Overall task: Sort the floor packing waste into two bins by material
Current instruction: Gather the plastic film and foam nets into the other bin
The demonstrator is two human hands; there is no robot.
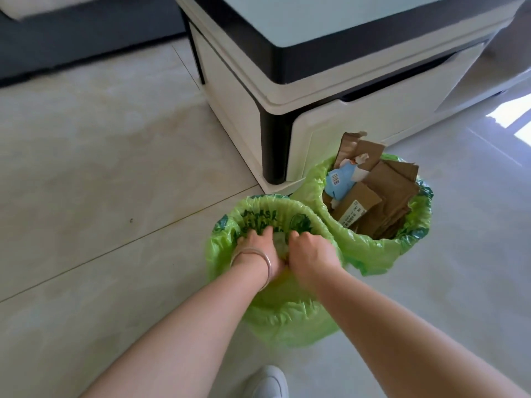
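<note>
The fingers of the left hand [255, 248] are spread and bent downward inside the near bin [275, 311], pressing on pale, crumpled plastic waste [280, 244]; the fingers of the right hand [309, 249] are curled over the same wad, though whether they pinch it or only push it down cannot be told, since their tips are hidden. Both hands sit close together, nearly touching, with the wad showing between them, and a silver bangle [265, 261] rings the left wrist. The chief risk, as I judge it, lies in the thin green liner [287, 326]: hard downward pressure could drag its folded rim off the bin's edge or tear it, and the bangle might snag the film as the hands come out. Springy plastic may also rebound once released and spill back onto the floor [100, 168]. Just beside it, touching liner to liner, the far bin [413, 239] is heaped with cardboard pieces [385, 196] and a blue printed pack [340, 179] standing above the rim; a nudge from the right forearm could topple those. The floor in view shows no other waste, so sorting seems nearly finished.
</note>
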